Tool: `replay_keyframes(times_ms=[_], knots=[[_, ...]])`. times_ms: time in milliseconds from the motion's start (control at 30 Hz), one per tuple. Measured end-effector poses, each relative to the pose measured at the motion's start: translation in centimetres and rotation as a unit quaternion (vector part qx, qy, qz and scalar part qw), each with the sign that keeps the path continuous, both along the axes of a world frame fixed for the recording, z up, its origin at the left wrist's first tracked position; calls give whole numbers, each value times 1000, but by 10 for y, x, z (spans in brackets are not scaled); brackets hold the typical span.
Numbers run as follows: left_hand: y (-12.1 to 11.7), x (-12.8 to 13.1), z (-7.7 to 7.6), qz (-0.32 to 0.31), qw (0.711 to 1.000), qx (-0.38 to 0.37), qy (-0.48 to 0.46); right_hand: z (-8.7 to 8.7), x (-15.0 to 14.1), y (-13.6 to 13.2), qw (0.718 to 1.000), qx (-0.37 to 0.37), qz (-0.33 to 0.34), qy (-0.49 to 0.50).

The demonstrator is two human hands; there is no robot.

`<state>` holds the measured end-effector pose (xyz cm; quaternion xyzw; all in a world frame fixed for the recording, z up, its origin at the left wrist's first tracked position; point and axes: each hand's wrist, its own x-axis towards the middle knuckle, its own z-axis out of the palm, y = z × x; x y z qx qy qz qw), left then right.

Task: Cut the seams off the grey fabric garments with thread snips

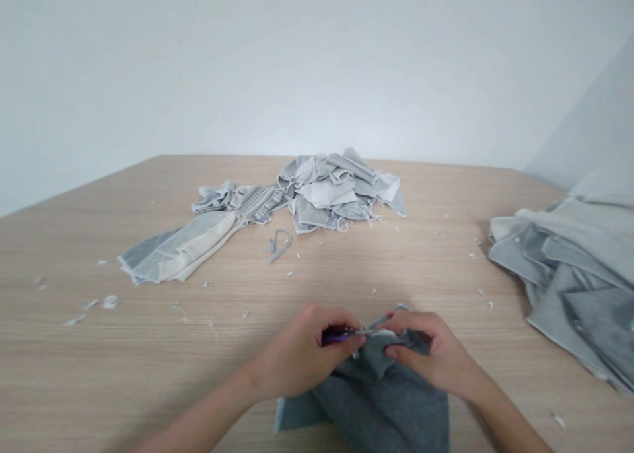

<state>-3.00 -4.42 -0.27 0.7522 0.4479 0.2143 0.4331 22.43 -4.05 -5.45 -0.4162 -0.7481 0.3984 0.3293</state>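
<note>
Near the front of the table, my left hand (317, 347) is closed around small purple-handled scissors (337, 336). Their metal blades point right and touch the upper edge of a dark grey cloth (391, 400). My right hand (428, 350) pinches that edge between thumb and fingers, just beyond the blade tips. The cloth hangs in folds below both hands and runs out of the bottom of the view. A pale strip shows along the edge between the hands. How far apart the blades are is too small to tell.
A pile of grey and white fabric pieces (331, 189) lies at the back centre. Longer cloths (183, 248) stretch left of it. A larger heap of grey and cream fabric (574, 275) sits at the right. A curled grey strip (281, 245) and several white scraps (110, 302) dot the wooden table (148, 374).
</note>
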Motion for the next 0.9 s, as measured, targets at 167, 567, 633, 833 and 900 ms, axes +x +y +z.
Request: replay_keyframes(times_ms=[167, 567, 633, 833, 900], knots=[[6, 4, -2, 51, 999, 14, 1, 0, 10, 7, 999, 14, -26, 38], [17, 10, -8, 91, 995, 35, -27, -13, 9, 10, 988, 78, -134, -7], [25, 12, -8, 96, 994, 43, -23, -16, 10, 12, 985, 84, -151, -11], [44, 13, -19, 108, 992, 65, -3, -27, 13, 17, 976, 53, -210, 21], [48, 11, -26, 112, 991, 68, 0, -28, 14, 17, 984, 39, -173, 4]])
